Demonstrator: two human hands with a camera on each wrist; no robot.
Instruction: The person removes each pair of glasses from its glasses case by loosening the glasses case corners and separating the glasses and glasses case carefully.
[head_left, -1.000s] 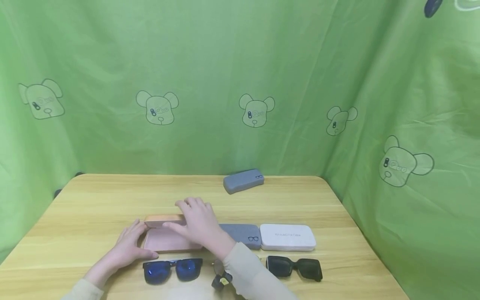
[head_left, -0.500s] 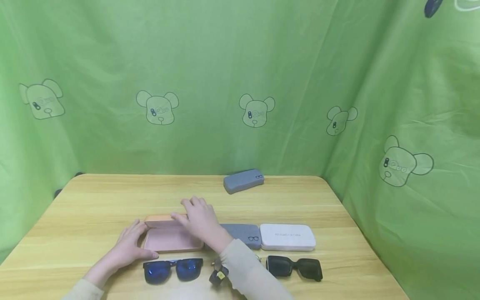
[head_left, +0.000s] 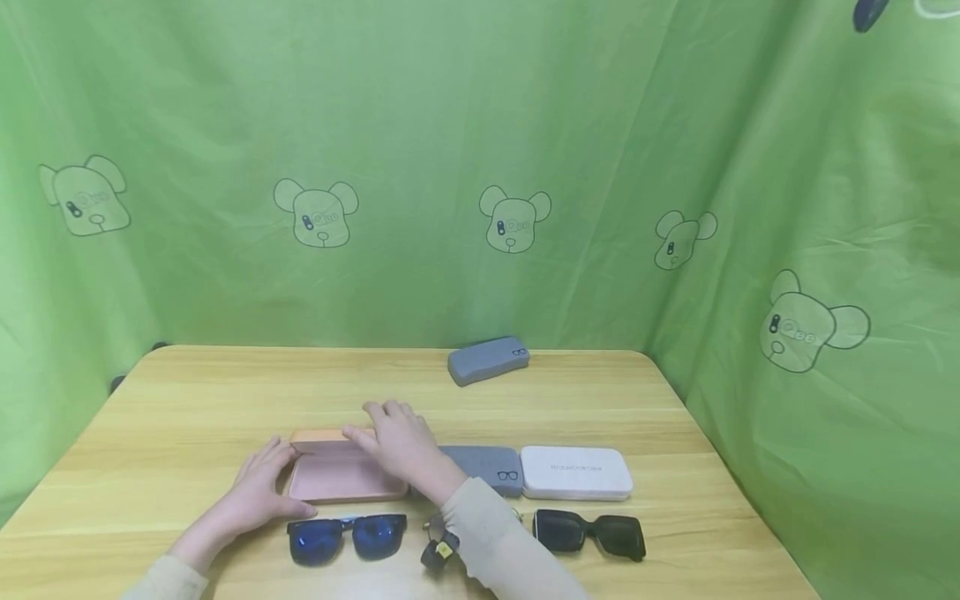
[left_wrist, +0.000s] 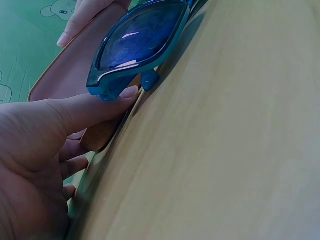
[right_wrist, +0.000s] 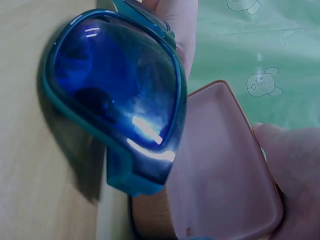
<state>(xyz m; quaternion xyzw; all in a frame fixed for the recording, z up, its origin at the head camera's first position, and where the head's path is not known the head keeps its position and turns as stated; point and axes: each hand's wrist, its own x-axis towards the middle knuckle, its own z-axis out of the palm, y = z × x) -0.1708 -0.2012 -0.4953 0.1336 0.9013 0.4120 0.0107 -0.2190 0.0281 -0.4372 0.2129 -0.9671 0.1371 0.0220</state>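
A tan glasses case with a pink lining lies with its lid raised on the table. My left hand holds its left end, the thumb along the front side. At the lid's right part, my right hand grips the edge, with the thumb on the lining side; the right wrist view shows the pink interior beside this hand. In front of the case lie sunglasses with blue lenses, which partly cover the case in the left wrist view. No glasses are seen inside the case.
A grey glasses case and a white glasses case stand to the right, side by side. Black sunglasses lie before them. Thin-rimmed glasses are mostly hidden under my right forearm. Another grey case lies at the back edge.
Over the past second the lid of the tan case has tipped further back, with my right hand shifting slightly back along with it. The left hand has stayed in place.
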